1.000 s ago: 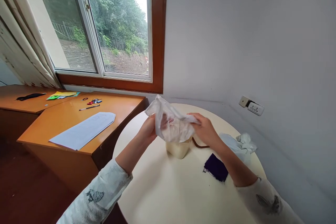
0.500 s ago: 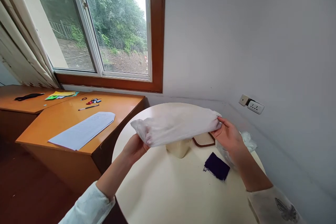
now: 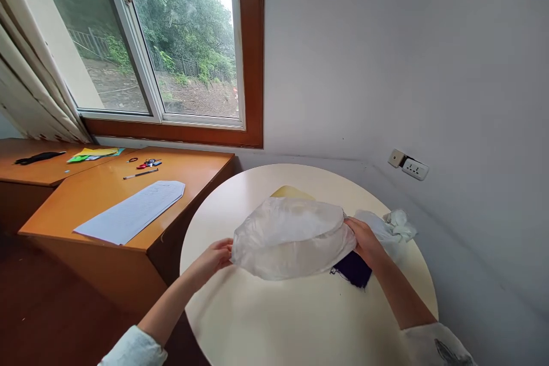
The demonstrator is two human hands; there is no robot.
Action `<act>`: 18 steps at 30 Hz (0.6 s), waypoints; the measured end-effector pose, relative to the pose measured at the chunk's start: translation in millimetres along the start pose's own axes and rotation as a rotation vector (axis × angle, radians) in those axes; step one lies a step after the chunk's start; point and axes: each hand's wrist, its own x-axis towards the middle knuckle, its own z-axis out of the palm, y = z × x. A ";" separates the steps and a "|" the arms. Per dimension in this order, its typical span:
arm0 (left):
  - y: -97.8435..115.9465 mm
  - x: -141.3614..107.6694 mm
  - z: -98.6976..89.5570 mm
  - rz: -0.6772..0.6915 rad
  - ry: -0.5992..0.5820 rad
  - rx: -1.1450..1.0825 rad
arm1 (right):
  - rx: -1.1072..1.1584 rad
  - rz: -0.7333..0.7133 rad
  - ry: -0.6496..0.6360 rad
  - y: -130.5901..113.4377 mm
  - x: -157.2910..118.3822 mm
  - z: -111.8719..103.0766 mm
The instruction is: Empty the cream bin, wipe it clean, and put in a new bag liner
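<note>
Over the round table a thin, whitish, see-through plastic bag is spread wide between my two hands. My left hand has its fingers closed on the bag's left edge. At the opposite edge, my right hand pinches the gathered plastic, with the thumb partly hidden. Behind the bag shows the top of a pale yellow object; the bag covers the rest. A dark purple folded cloth with frayed threads lies under the bag's right end, partly covered.
More crumpled clear plastic lies on the round white table, right of my right hand. On the wooden desk at left are paper sheets, a pen and small coloured items. A wall socket is at right.
Both hands have lowered the bag toward the table. It was a narrow stretched band and now spreads out wider, covering the brown-rimmed frame and part of the purple cloth from view.
</note>
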 end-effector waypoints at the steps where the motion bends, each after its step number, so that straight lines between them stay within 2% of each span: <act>1: 7.5 1.2 -4.8 0.041 0.060 0.059 | -0.023 -0.014 0.013 1.1 2.0 -1.1; 3: 24.8 1.4 -7.9 0.122 0.144 0.149 | -0.076 -0.039 0.048 -1.1 4.6 -1.5; 5: 41.6 -0.4 -1.0 0.177 0.117 0.235 | -0.135 -0.082 0.082 -7.6 4.5 0.3; 7: 55.0 -2.2 13.4 0.203 0.074 0.349 | -0.180 -0.139 0.062 -15.3 2.3 3.1; 12: 70.9 5.0 51.1 0.196 -0.086 0.560 | -0.320 -0.251 -0.248 -26.5 0.5 5.6; 15: 74.9 13.3 60.2 0.226 -0.002 0.680 | -0.523 -0.266 -0.339 -28.7 3.9 6.2; 18: 81.0 16.0 60.4 0.341 0.029 0.741 | -0.605 -0.228 -0.389 -31.2 4.7 9.4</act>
